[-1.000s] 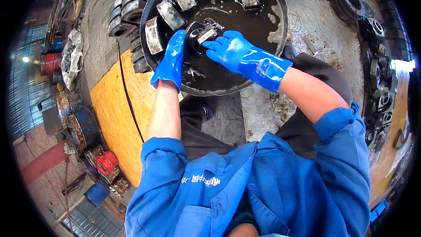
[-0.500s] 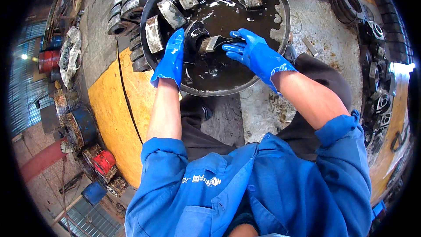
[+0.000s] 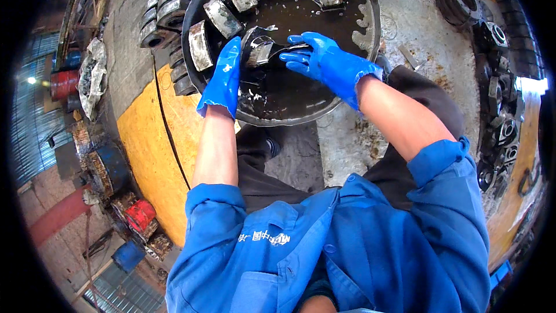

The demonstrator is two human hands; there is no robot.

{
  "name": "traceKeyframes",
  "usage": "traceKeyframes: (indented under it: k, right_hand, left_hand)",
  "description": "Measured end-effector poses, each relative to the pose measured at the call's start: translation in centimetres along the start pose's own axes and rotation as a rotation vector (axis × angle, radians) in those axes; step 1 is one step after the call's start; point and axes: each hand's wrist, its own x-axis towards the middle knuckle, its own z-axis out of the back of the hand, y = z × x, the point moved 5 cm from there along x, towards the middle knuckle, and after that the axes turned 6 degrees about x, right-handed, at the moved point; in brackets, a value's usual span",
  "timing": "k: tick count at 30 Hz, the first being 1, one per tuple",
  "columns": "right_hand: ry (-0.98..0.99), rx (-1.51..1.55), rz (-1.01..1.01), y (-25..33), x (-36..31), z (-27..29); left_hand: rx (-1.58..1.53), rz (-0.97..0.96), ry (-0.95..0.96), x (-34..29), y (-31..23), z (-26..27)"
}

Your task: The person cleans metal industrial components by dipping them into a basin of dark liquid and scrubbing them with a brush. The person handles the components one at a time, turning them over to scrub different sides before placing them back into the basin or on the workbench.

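The right hand (image 3: 329,65) grips the brush (image 3: 263,53) by its handle. In the pan (image 3: 278,122), the left hand (image 3: 225,78) touches the part (image 3: 251,37), grip unclear; likely heavy, rigid and slick, it needs holding by its outer wall.

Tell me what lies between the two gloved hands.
In the head view, a brush and a dark curved piece lie there.
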Motion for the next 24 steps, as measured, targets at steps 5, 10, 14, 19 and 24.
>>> traceKeyframes:
  k: [5, 10, 14, 19, 24]
  right_hand:
    - [0.25, -0.326, -0.078, 2.5, -1.2, -1.6]
    - [0.176, -0.98, -0.068, 3.4, -0.1, -4.1]
    - [0.284, -1.35, 0.247, 3.0, -1.0, -4.6]
    - [0.354, -2.069, 0.432, 1.0, -3.9, -6.9]
    - [0.396, -2.326, 0.655, -1.6, -4.7, -5.8]
  left_hand:
    - [0.005, -0.006, -0.006, -0.1, 0.1, 0.1]
    - [0.014, -0.007, -0.009, -0.4, 0.3, 0.1]
    - [0.019, -0.011, -0.011, -0.6, 0.3, 0.0]
    - [0.028, -0.012, -0.024, -1.1, 0.6, 0.5]
    - [0.04, -0.026, -0.016, -1.3, 0.2, 0.2]
